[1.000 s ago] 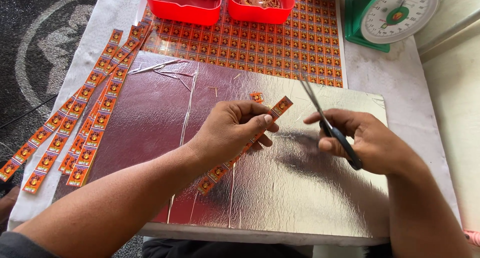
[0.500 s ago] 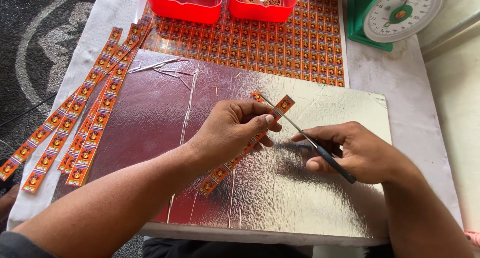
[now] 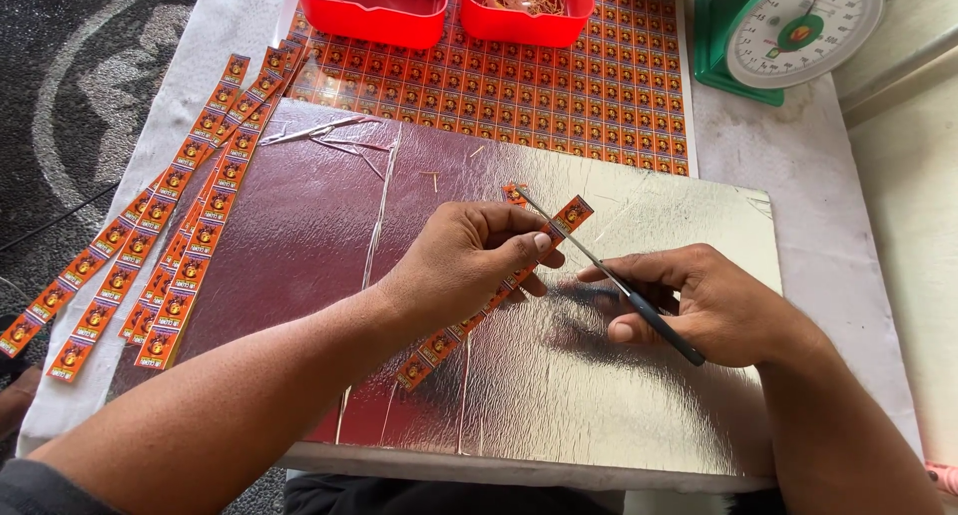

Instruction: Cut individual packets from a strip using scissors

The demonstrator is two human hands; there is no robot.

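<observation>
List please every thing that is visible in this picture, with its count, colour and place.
label strip: one, orange, held in the left hand over the board
scissors: one, black handles, in the right hand, blades at the strip's upper end
cut label: one, orange, on the board beside the blade tips
foil board: one, silver, centre of the table
loose strips: several, orange, left of the board
label sheet: one, orange, behind the board
bins: two, red, on the sheet's far edge
scale: one, green with white dial, far right
left hand: pinches the strip
right hand: grips the scissors
</observation>
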